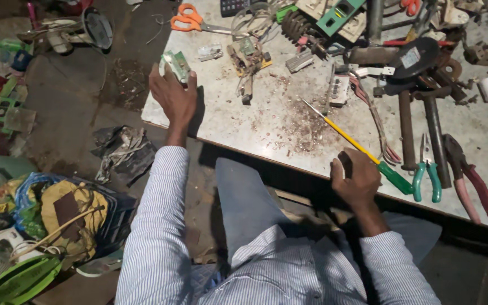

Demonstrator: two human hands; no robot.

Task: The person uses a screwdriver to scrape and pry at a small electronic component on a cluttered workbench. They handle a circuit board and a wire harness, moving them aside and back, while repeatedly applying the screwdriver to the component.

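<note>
**Screwdriver under my right hand, board piece in my left**

Hands first, nearest to me. My right hand (357, 182) sits at the near edge of the workbench (244, 127), at about four o'clock from the middle of my view, curled loosely with the knuckles up. It rests against the screwdriver (352, 142), touching it where the yellow shaft meets the green handle. I cannot tell whether my fingers are truly closed on the tool or only lying beside it.

That screwdriver is the thing to mind. Its long axis runs on a diagonal: green handle toward four o'clock, just past my right hand, and the thin metal tip pointing off toward ten o'clock, out over a scatter of reddish-brown filings (303, 121). So the tool lies across my right side, handle end nearest me, and my right hand is far closer to it than my left.

My left hand (171, 97) is farther out, at about ten o'clock, over the bench's left corner. It is closed around a small pale-green circuit piece (176, 64), whose top end sticks up past my fingers toward twelve o'clock. The screwdriver's tip points roughly toward that hand but stops well apart from it.

Just right of the handle lie green-handled pliers (426, 172) and red-handled pliers (470, 181), both pointing toward twelve o'clock. Farthest off, at eleven o'clock, lie orange scissors (190, 18).
</note>
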